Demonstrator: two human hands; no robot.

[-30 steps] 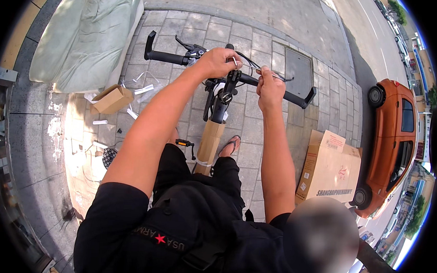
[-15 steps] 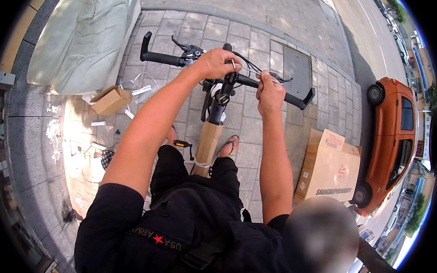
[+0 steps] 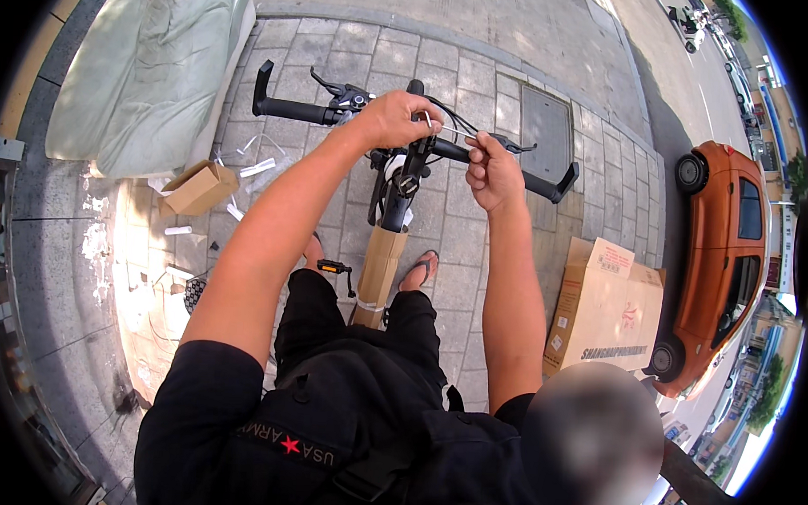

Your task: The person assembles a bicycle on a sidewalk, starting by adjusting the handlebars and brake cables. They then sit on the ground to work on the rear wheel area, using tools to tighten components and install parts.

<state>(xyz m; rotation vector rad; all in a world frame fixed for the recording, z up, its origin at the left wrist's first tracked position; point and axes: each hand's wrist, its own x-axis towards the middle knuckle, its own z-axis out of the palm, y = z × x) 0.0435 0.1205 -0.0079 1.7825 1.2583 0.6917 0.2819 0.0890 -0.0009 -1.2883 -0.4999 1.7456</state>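
Observation:
A black bicycle handlebar (image 3: 293, 111) stretches across in front of me, with bar ends turned up on both grips. Over the stem (image 3: 415, 157), my left hand (image 3: 393, 120) is closed, its thumb and fingertips round the bent end of a thin metal hex key (image 3: 459, 131). The key's long arm runs right to my right hand (image 3: 496, 174), which pinches its tip between thumb and forefinger, the other fingers curled. My left fingers hide whether the key sits in a bolt. Cardboard (image 3: 381, 265) wraps the frame below, and a pedal (image 3: 334, 267) sticks out left.
A large cardboard box (image 3: 607, 309) stands on the paving at right, beside a parked orange car (image 3: 722, 264). At left are a pale worn cushion (image 3: 152, 74), a small open carton (image 3: 199, 188) and scraps of white packing. My sandalled foot (image 3: 420, 271) is beside the frame.
My right hand has shifted slightly left and its fingers have changed their hold on the key's long arm. The left hand stays over the stem.

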